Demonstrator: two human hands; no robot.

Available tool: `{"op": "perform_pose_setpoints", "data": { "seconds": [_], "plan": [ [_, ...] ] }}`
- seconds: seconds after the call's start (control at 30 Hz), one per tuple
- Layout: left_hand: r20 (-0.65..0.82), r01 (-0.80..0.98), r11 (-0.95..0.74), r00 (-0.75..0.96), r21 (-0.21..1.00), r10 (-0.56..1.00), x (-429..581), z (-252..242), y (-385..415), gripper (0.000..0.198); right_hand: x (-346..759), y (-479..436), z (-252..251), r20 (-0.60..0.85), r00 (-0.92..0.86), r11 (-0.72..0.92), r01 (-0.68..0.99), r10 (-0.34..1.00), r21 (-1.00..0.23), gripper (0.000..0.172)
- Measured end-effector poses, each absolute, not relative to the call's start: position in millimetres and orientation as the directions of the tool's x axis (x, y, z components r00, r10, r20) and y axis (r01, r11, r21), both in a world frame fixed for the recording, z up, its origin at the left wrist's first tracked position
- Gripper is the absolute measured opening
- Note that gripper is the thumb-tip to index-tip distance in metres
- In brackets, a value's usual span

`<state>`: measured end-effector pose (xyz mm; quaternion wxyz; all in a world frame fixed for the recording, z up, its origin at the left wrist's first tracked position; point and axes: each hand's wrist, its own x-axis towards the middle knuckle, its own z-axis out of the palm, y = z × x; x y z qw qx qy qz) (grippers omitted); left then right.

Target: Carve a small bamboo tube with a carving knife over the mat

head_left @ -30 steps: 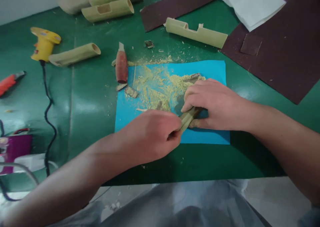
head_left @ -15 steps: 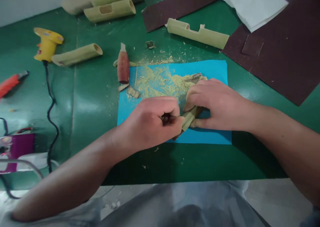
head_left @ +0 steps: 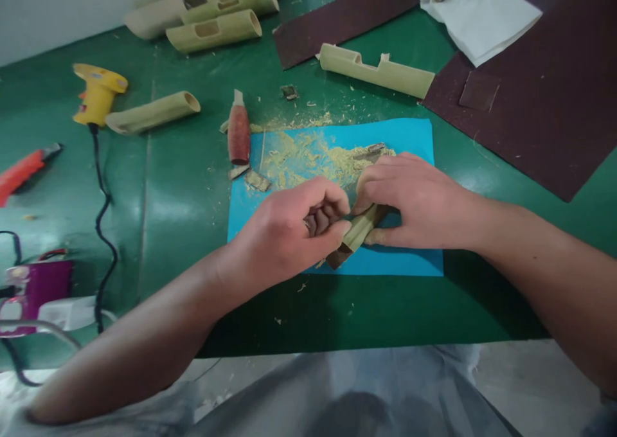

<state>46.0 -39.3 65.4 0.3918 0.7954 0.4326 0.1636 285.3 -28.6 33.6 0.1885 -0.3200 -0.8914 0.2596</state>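
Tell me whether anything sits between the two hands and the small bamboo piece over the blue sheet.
Nothing visible does. The right hand already pinches the bamboo piece directly, and the left hand presses against its near end. Only loose shavings lie behind, on the blue sheet.

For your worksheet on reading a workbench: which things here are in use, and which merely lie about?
In use: left hand; right hand; small bamboo piece held by both; blue sheet; shavings.

Lying about: glue gun; red-handled knife; notched bamboo; sandpaper sheets; orange cutter.
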Motion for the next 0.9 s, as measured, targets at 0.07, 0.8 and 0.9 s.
{"op": "perform_pose_setpoints", "data": {
  "seconds": [0.07,0.8,0.9],
  "plan": [
    [-0.036,0.544,-0.350,0.576,0.763,0.817,45.5,62.6,-41.6,0.012,284.9,-28.5,34.3,0.147,-0.723,0.653,0.492,0.675,-0.576,0.019],
    [-0.152,0.510,-0.150,0.503,0.847,0.851,40.8,58.0,-52.2,0.010,285.9,-26.5,29.4,0.161,-0.723,0.643,0.462,0.672,-0.611,0.016],
    [-0.185,0.530,-0.114,0.478,0.841,0.859,41.1,58.0,-50.1,0.008,284.8,-26.7,30.6,0.161,-0.720,0.639,0.462,0.675,-0.615,0.017]
  ]
}}
